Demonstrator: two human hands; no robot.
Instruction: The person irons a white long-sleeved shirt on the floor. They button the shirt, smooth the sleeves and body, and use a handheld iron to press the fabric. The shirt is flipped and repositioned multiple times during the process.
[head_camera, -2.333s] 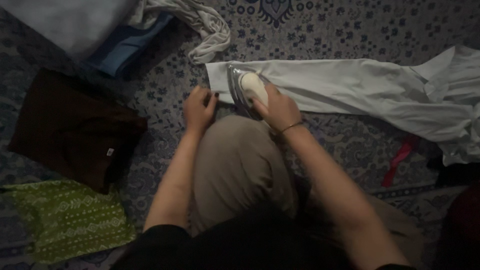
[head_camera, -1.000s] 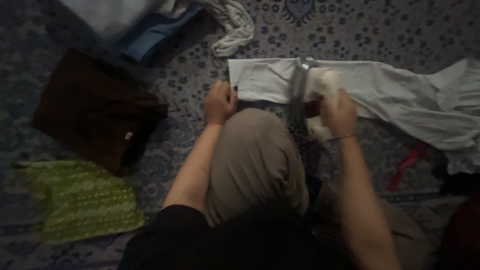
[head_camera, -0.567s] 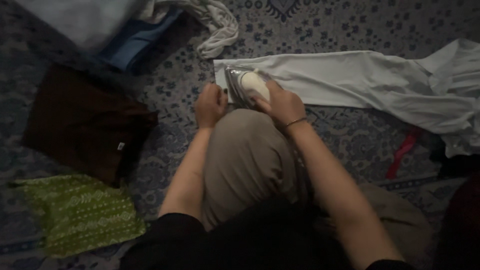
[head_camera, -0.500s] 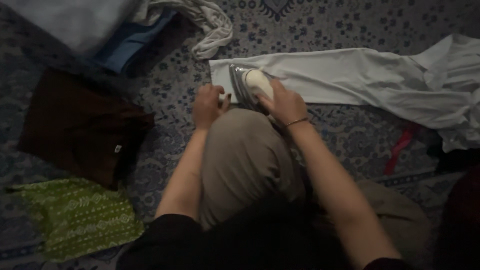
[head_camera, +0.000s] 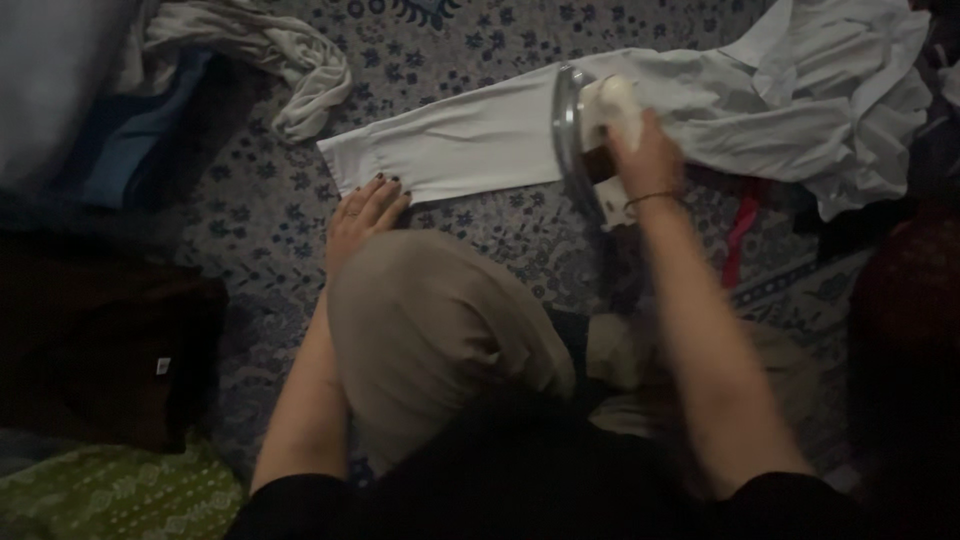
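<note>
1. Our right hand (head_camera: 648, 160) is wrapped tight around the pale handle of the iron (head_camera: 590, 135).
2. We see the iron sitting on the white sleeve (head_camera: 470, 140), with its shiny metal plate tipped up so one edge shows.
3. Our right wrist wears a thin bracelet (head_camera: 650, 198).
4. Our left hand (head_camera: 365, 208) is open and flat, with the fingers spread.
5. Its fingertips press on the near edge of the sleeve, close to the cuff end.
6. We can see dark polish on the nails.
7. We see the sleeve lying long and smooth across the flowery blue cloth (head_camera: 480, 230) on the floor.
8. It joins the rest of the white shirt (head_camera: 830, 90), which lies bunched up at the far right.
9. Our bent knee in tan trousers (head_camera: 430, 330) sits between our two arms.
10. We see a red strip (head_camera: 742, 225) lying on the cloth just past the iron, near the bunched shirt.
11. A crumpled grey-white cloth (head_camera: 280, 50) lies beyond the cuff end.
12. To its left is a blue fabric (head_camera: 130, 130).
13. A folded dark brown garment (head_camera: 100, 350) lies well to our left.
14. A green patterned cloth (head_camera: 120, 495) peeks out at the bottom corner beside it.
</note>
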